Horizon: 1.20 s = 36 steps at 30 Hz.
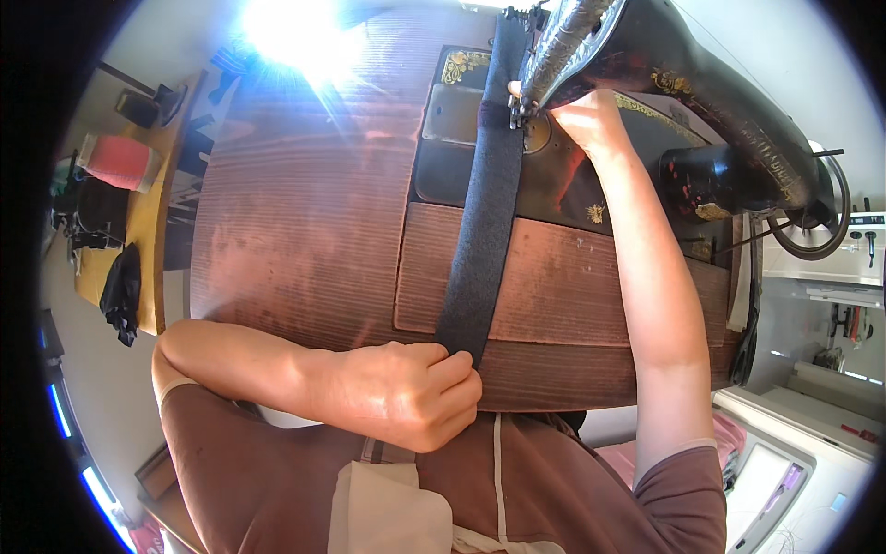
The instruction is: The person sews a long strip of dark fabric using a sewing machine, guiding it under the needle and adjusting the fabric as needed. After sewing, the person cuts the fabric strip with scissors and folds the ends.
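A long dark grey fabric strip (484,222) runs from the front edge of the wooden table up under the presser foot of a black sewing machine (646,60). My left hand (415,392) is closed on the strip's near end, at the table edge by my body. My right hand (586,115) reaches beneath the machine's arm beside the presser foot (520,113). One fingertip shows just left of the needle area; the machine hides most of the right fingers, so their grip does not show. Past the foot, the strip continues toward the far edge.
The brown wooden sewing table (295,231) spreads to the left. A handwheel (831,208) stands at the machine's right end. On the far left, a wooden bench (148,222) carries a pink and tan roll (122,162) and a black cloth (121,291). A bright light glares at the top left.
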### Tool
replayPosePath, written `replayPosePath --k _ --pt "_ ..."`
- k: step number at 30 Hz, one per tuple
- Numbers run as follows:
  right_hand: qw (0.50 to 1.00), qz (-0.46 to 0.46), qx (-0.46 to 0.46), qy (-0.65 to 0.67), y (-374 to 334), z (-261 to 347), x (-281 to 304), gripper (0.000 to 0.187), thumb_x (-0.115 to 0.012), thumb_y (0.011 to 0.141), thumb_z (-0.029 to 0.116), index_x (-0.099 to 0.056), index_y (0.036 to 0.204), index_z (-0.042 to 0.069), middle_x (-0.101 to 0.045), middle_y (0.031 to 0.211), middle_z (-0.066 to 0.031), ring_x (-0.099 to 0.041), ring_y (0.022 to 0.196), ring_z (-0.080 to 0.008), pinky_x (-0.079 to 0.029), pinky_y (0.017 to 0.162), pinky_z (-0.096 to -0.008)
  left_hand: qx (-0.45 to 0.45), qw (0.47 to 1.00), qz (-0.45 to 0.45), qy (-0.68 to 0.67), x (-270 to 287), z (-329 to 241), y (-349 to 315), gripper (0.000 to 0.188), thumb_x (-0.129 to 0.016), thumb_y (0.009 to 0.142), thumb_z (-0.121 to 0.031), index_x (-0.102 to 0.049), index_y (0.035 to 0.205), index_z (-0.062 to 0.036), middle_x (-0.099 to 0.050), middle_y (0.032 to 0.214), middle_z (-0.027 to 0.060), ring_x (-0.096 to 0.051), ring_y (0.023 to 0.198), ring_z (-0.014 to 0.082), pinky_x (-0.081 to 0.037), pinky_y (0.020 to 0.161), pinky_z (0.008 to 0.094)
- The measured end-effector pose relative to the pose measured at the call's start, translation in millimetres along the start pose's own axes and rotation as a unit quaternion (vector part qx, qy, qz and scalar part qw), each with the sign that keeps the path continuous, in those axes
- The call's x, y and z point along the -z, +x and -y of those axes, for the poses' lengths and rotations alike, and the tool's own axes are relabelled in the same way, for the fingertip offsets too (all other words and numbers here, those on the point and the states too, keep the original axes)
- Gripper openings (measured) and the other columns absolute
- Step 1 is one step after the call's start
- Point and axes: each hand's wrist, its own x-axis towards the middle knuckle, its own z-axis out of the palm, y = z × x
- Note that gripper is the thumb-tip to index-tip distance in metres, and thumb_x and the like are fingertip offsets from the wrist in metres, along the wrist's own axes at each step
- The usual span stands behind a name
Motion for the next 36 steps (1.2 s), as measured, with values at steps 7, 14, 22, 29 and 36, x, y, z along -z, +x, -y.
replayPosePath --k 7,14,22,29,36 --pt "0.999 -0.029 0.016 0.022 -4.0 -6.7 -10.0 0.005 -0.069 0.060 0.015 -0.070 0.056 0.019 -0.064 0.057 -0.0023 -0.064 0.053 -0.0218 -0.049 0.050 -0.0340 0.006 1.000 0.002 -0.013 1.0 -0.1 0.1 0.019 -0.062 0.063 -0.015 -0.063 0.074 0.0002 -0.062 0.084 0.0122 -0.064 0.082 0.0238 -0.054 0.064 0.0267" --pt "0.999 -0.041 0.020 0.008 -7.0 -16.7 -14.4 0.005 -0.067 0.058 0.016 -0.069 0.054 0.019 -0.064 0.057 -0.0030 -0.063 0.053 -0.0230 -0.048 0.050 -0.0366 0.006 1.000 0.012 -0.012 1.9 0.3 -0.6 0.018 -0.061 0.064 -0.015 -0.063 0.074 0.0002 -0.062 0.084 0.0124 -0.064 0.082 0.0238 -0.054 0.064 0.0270" --pt "0.998 -0.056 -0.003 0.013 -10.1 -21.1 -22.3 0.003 -0.068 0.056 0.016 -0.068 0.054 0.018 -0.063 0.056 -0.0036 -0.063 0.052 -0.0232 -0.046 0.048 -0.0367 0.007 0.997 -0.079 0.011 -6.4 4.1 3.7 0.016 -0.062 0.052 -0.016 -0.052 0.058 -0.0044 -0.042 0.063 0.0031 -0.045 0.060 0.0139 -0.034 0.045 0.0224" --pt "0.997 -0.045 0.013 0.054 -14.9 -35.5 -27.9 0.006 -0.068 0.055 0.014 -0.066 0.053 0.019 -0.062 0.055 -0.0021 -0.061 0.050 -0.0223 -0.043 0.044 -0.0347 0.012 0.996 -0.082 0.014 -6.4 5.1 3.7 0.017 -0.061 0.051 -0.017 -0.052 0.058 -0.0039 -0.041 0.062 0.0039 -0.045 0.060 0.0153 -0.034 0.045 0.0230" --pt "0.995 -0.020 0.011 0.095 -21.0 -44.3 -36.7 0.007 -0.068 0.054 0.015 -0.065 0.054 0.021 -0.060 0.056 0.0009 -0.060 0.050 -0.0194 -0.042 0.043 -0.0331 0.013 0.998 -0.063 0.016 -3.1 7.0 2.6 0.017 -0.061 0.050 -0.017 -0.050 0.056 -0.0047 -0.039 0.062 0.0032 -0.043 0.059 0.0144 -0.033 0.044 0.0227"
